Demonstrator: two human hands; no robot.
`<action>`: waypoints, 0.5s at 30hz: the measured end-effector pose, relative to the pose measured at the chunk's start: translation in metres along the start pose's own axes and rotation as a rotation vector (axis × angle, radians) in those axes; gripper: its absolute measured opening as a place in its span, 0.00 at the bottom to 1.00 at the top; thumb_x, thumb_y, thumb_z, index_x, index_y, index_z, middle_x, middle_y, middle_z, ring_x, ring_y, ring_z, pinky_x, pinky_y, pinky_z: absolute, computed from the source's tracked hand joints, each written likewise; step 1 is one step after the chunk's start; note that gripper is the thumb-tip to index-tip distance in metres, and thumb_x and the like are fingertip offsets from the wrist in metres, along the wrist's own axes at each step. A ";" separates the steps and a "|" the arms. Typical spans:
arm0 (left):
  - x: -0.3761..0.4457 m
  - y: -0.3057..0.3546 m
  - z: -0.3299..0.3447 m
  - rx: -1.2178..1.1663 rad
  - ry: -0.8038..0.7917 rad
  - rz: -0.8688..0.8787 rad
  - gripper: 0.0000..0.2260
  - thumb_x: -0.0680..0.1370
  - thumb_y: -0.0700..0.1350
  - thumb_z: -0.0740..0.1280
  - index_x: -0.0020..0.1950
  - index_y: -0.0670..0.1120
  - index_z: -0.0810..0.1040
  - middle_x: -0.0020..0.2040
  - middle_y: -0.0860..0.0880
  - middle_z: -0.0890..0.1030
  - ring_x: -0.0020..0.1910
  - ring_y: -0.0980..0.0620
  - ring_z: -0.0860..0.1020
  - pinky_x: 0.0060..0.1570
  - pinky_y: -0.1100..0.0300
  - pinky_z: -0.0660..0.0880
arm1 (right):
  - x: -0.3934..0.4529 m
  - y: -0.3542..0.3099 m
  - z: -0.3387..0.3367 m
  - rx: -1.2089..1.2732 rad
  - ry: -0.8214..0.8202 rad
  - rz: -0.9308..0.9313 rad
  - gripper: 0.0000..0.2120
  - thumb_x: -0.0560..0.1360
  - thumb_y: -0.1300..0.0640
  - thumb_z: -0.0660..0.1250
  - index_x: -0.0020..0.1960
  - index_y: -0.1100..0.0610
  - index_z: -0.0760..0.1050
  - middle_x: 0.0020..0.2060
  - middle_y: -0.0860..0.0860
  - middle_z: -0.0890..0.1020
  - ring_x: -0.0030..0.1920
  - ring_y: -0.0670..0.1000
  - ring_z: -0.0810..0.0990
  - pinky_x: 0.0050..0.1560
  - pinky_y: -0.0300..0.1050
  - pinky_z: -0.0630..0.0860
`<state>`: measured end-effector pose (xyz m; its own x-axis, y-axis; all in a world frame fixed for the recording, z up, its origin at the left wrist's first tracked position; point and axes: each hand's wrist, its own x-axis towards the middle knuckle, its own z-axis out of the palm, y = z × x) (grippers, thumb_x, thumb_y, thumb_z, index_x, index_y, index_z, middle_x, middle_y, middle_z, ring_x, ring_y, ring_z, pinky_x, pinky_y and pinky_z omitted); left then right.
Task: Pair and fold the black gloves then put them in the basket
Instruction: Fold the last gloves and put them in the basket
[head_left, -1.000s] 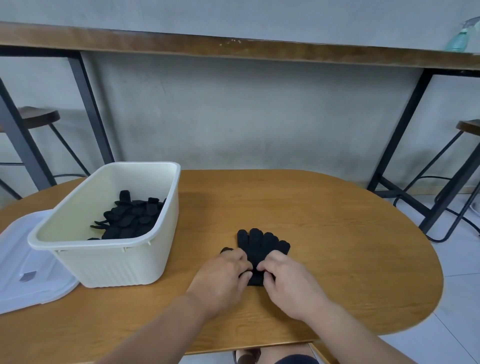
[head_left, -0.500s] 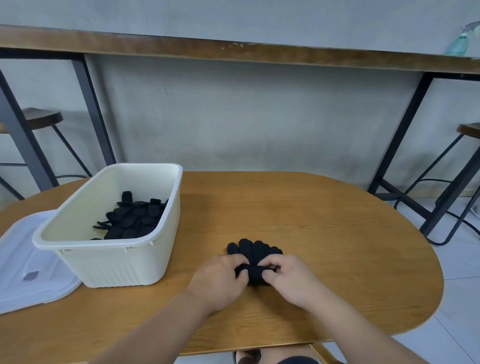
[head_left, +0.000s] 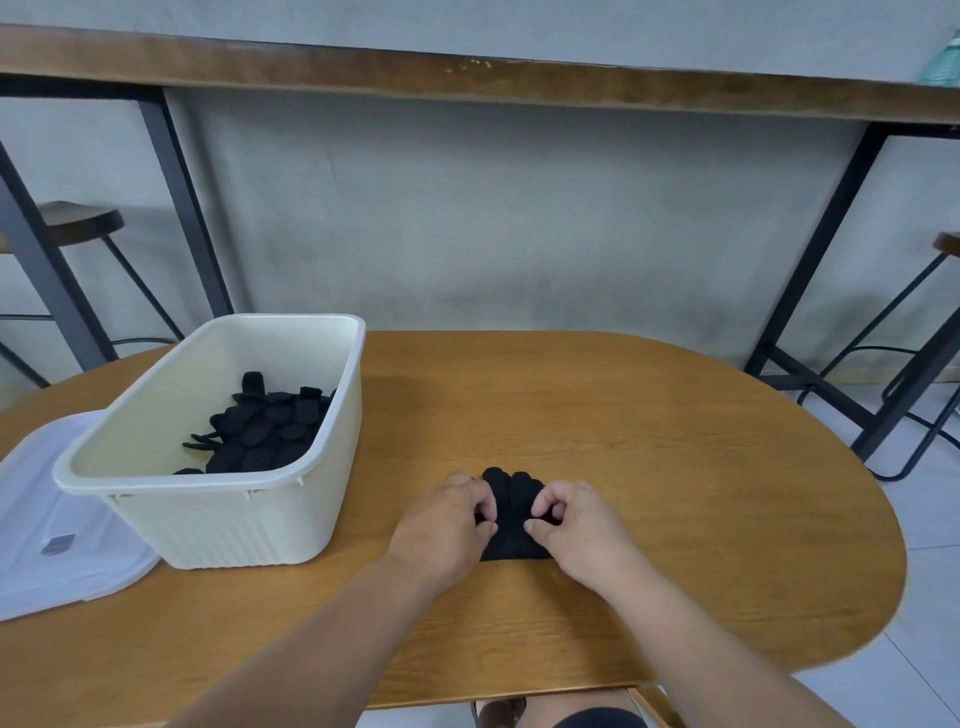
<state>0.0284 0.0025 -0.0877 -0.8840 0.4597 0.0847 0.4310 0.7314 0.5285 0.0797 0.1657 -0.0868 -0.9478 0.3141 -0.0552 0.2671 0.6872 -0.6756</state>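
Note:
A stacked pair of black gloves (head_left: 513, 519) lies on the wooden table (head_left: 649, 467) in front of me, folded over on itself, fingertips pointing away. My left hand (head_left: 447, 525) pinches its left edge with curled fingers and thumb. My right hand (head_left: 576, 525) pinches its right edge the same way. To the left stands a cream plastic basket (head_left: 249, 519) holding a heap of black gloves (head_left: 260, 431).
A translucent white lid (head_left: 47, 530) lies flat at the table's left, partly under the basket. Behind the table runs a high wooden counter (head_left: 467, 78) on black legs, with stools (head_left: 78, 223) at either side. The table's right edge curves round near me.
The cuff end has been lifted and folded forward over the glove fingers, so the pair is now shorter. Both hands moved slightly away from me along its sides.

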 end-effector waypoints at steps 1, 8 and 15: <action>0.000 0.001 0.000 0.032 0.005 0.028 0.03 0.78 0.46 0.66 0.44 0.52 0.75 0.48 0.57 0.74 0.44 0.56 0.74 0.43 0.61 0.73 | -0.001 -0.001 0.000 -0.037 0.013 -0.021 0.07 0.75 0.52 0.71 0.40 0.47 0.75 0.43 0.43 0.71 0.38 0.47 0.76 0.43 0.45 0.77; -0.007 -0.004 -0.003 0.219 0.018 0.276 0.12 0.83 0.49 0.57 0.56 0.51 0.79 0.56 0.56 0.76 0.55 0.56 0.72 0.52 0.61 0.72 | -0.014 -0.003 -0.012 -0.300 -0.027 -0.320 0.12 0.81 0.50 0.60 0.59 0.48 0.80 0.53 0.41 0.74 0.49 0.44 0.76 0.49 0.40 0.76; -0.018 -0.010 0.001 0.219 0.034 0.343 0.19 0.78 0.55 0.63 0.67 0.51 0.73 0.61 0.58 0.72 0.57 0.59 0.67 0.60 0.66 0.66 | -0.020 0.004 -0.015 -0.461 -0.110 -0.453 0.25 0.74 0.49 0.62 0.71 0.51 0.70 0.61 0.41 0.72 0.62 0.44 0.68 0.61 0.39 0.70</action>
<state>0.0406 -0.0124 -0.0953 -0.6859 0.6817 0.2548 0.7273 0.6301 0.2721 0.1024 0.1722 -0.0770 -0.9898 -0.1243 0.0691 -0.1384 0.9537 -0.2669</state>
